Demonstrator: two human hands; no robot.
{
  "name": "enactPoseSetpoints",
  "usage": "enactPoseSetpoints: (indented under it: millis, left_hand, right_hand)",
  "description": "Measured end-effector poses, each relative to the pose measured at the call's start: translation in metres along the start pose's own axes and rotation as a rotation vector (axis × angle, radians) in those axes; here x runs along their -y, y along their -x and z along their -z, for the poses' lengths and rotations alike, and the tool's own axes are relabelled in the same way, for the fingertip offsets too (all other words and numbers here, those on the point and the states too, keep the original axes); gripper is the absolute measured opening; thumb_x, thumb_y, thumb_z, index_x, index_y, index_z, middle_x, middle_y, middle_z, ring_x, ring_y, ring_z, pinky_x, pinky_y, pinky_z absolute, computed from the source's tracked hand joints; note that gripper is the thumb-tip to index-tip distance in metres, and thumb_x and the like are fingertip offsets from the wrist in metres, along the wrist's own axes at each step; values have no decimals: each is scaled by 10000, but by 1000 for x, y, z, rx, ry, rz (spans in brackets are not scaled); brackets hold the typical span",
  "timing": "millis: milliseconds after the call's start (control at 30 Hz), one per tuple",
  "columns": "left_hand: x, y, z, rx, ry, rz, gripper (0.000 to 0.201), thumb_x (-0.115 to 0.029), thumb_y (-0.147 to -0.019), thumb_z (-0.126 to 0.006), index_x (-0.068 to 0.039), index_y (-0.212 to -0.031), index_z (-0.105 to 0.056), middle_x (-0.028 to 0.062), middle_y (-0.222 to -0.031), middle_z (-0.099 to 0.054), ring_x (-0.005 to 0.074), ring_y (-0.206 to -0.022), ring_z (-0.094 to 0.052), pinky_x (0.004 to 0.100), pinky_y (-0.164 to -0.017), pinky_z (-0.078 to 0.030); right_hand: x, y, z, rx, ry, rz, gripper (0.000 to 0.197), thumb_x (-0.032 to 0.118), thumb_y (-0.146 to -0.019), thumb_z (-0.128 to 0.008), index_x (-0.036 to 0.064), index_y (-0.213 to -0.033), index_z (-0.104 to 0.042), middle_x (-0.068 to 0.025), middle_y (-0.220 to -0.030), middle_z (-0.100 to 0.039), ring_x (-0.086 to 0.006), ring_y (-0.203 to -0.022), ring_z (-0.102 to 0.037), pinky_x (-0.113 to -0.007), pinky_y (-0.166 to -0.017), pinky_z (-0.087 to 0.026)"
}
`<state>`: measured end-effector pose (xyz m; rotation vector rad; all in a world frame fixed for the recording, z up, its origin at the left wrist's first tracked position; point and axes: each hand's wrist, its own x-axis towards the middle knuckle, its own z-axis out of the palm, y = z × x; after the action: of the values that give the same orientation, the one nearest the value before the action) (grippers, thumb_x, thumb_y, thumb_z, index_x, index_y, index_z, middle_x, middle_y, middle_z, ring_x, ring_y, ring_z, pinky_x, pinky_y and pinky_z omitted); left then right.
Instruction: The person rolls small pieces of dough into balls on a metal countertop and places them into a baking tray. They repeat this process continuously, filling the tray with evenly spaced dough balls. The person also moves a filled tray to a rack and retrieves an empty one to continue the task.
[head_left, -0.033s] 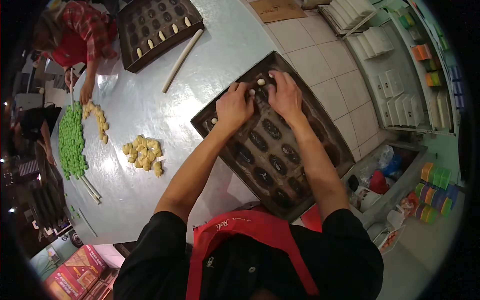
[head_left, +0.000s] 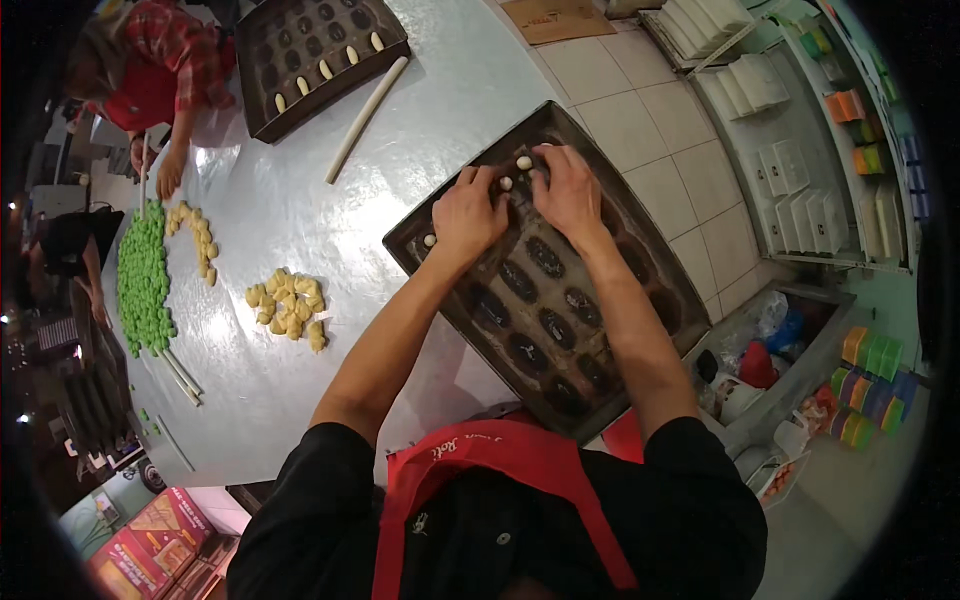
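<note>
A dark, greasy baking tray (head_left: pixel 630 215) with oval hollows sits at the table's edge in front of me. Over its far left part my left hand (head_left: pixel 468 212) is closed, fingers curled down; a small pale dough piece (head_left: pixel 506 183) shows beside its fingertips. My right hand (head_left: pixel 570 198) is closed too, thumb and fingers bent toward the left hand, and another pale dough ball (head_left: pixel 524 162) lies by its fingertips. What lies under either hand's fingers is hidden. One more dough ball (head_left: pixel 430 240) rests near the tray's left corner.
Yellow dough lumps (head_left: pixel 287 302) and a green dough heap (head_left: pixel 146 285) lie on the metal table (head_left: pixel 260 400). A rolling pin (head_left: pixel 366 120) lies near a second tray (head_left: pixel 320 108) holding pale dough strips. A co-worker's hand (head_left: pixel 170 172) is at the far left. Shelves stand at right.
My right hand has shifted slightly left, and the dough piece by my left fingertips shows a little more. The co-worker's hand has pulled slightly away from the yellow dough.
</note>
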<state>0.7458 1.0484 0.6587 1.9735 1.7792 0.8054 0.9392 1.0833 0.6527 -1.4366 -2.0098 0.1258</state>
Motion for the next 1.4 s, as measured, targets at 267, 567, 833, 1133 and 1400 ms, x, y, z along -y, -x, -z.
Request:
enactPoseSetpoints:
  millis: [267,567,833,1133,1400]
  left_hand:
    - [10,-4,-18,-63,-25,-9,198,-240,-977,-787,-125,-1138,-783,117,-1039,-767,383,-942,-768,510,-762,-604]
    - [-12,32,30,-82,37,-33,493,-287,-982,-816,-196,-1449,-689,73,-1087,-742,334,-926,-778,473,-714,-616]
    - [-15,181,92,-86,186,-6,413,-131,-969,-825,-132,-1374,-748,84,-983,-725,268,-809,-758,395,-667,-599]
    - [66,303,136,-190,59,461,357,-88,-975,-771,-110,-1331,-758,74,-973,-707,228,-719,-653,376,-665,-541]
    - [133,325,157,-431,43,669,290,-132,-1001,-769,-50,-1279,-760,108,-1053,-723,263,-812,-663,400,-763,-554]
  right_hand:
    - [-1,2,-35,81,45,-44,264,174,-1004,-761,79,-1248,-726,-158,-1172,-694,-394,-1109,-709,-516,-874,-608]
    - [-5,-8,-17,-27,167,-171,319,222,-1007,-781,117,-1302,-721,-137,-1201,-702,-389,-1129,-720,-538,-909,-608]
    - [-36,-11,-38,50,275,-146,292,204,-1041,-749,114,-1319,-757,-132,-1245,-708,-378,-1100,-749,-541,-843,-632]
    - [24,-3,-16,-8,30,-36,144,177,-1004,-747,124,-1113,-825,-107,-1070,-771,-373,-1049,-744,-503,-856,-615]
    - [55,18,-27,-12,74,14,228,169,-1018,-745,92,-1226,-796,-141,-1092,-773,-367,-1041,-751,-509,-853,-614]
